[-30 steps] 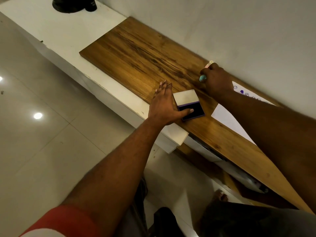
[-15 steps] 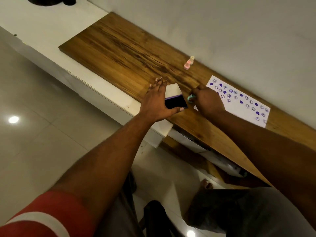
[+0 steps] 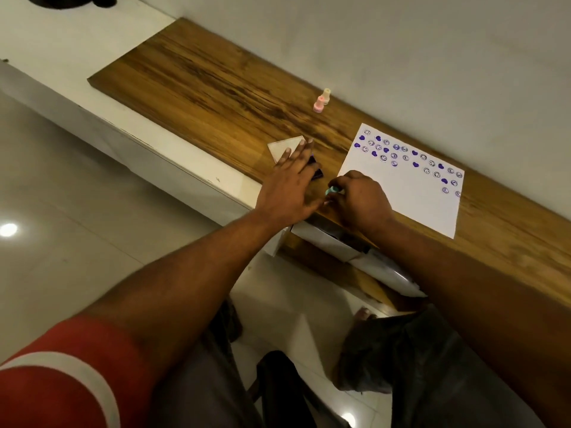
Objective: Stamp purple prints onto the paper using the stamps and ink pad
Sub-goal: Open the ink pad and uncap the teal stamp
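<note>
A white paper (image 3: 411,199) lies on the wooden board (image 3: 216,88), with several purple hearts and smiley rings printed along its far edge. My left hand (image 3: 287,186) lies flat over the open ink pad (image 3: 315,170), whose white lid (image 3: 282,148) sticks out beyond my fingers. My right hand (image 3: 358,199) is closed around a small teal stamp (image 3: 333,190), just right of the pad at the paper's near left corner. A pink stamp (image 3: 319,105) and a cream stamp (image 3: 326,95) stand upright near the wall.
The board rests on a white counter (image 3: 77,57) against a grey wall. A dark object (image 3: 68,0) sits at the counter's far left end. A white open drawer (image 3: 327,242) shows below the board's front edge. Tiled floor lies to the left.
My right hand came back from the stamps by the wall with the teal stamp to a spot beside the ink pad. My left hand now covers more of the pad. The view shifted right.
</note>
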{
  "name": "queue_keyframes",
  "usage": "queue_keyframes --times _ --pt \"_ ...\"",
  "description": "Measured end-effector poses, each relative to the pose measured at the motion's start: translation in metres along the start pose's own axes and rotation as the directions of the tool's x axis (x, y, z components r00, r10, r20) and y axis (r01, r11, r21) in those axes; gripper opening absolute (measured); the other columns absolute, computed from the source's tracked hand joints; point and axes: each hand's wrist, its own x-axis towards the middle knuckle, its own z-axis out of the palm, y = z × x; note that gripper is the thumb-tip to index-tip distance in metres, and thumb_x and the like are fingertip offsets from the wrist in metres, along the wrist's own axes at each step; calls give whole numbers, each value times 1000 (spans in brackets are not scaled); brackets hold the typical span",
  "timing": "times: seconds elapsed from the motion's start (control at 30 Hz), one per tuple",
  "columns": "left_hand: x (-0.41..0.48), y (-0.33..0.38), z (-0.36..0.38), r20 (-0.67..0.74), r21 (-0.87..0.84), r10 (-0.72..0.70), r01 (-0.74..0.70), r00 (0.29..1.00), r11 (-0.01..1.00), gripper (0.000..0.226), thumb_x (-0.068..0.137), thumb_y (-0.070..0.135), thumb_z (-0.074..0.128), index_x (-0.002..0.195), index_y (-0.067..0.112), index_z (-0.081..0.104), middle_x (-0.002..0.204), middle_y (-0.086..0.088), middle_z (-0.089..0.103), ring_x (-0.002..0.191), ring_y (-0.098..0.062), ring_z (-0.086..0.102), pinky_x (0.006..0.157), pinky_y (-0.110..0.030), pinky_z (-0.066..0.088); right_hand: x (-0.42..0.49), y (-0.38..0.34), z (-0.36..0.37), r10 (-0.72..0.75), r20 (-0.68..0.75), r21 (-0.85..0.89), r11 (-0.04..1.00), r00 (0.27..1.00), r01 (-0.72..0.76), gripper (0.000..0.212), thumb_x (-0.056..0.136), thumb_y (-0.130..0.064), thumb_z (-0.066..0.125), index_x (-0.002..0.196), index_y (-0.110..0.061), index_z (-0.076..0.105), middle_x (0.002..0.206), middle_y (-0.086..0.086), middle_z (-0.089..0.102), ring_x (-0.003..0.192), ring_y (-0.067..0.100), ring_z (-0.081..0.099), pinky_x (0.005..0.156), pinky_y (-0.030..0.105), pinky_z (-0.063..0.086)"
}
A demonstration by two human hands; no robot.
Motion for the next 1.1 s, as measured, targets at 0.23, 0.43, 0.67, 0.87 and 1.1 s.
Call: queue_keyframes --times 0.23,0.43,0.67,0.87,1.1 --pt "-13 15 0 -57 -51 48 -51 997 997 45 95 50 70 129 20 71 147 -9 60 140 -29 50 113 -47 44 -15 9 6 118 -41 199 974 992 -108 30 97 -36 68 118 -16 76 108 3 77 88 17 69 82 24 48" --pt "-3 20 -1 -108 -115 -147 135 983 984 45 92 52 73 124 21 74 106 -2 78 104 -22 72 84 -38 58 -5 13 8 154 -2 319 937 988 -146 30 95 -32 71 120 -16 74 113 1 76 93 12 66 89 23 49" --pt "0 27 12 23 -309 -272 266 962 913 44 92 45 75 131 25 70 98 3 77 92 -13 71 84 -33 61 3 17 1 109 15 458 883 994 -104 27 94 -39 72 114 -21 75 93 -12 69 81 -1 62 71 10 43" --pt "-1 33 10 29 -353 -343 331 939 875 36 94 36 75 127 23 71 106 1 77 98 -16 72 85 -35 61 3 11 4 108 -80 240 967 991 -86 33 97 -53 60 104 -24 72 83 -11 63 68 3 56 64 15 38" --pt "-13 45 7 -10 -278 -351 335 936 901 33 98 32 70 129 23 68 115 -3 75 105 -23 70 85 -32 53 16 3 -17 -93 198 -132 984 976 121 45 106 -56 34 92 -21 59 90 8 71 71 17 58 68 30 40"
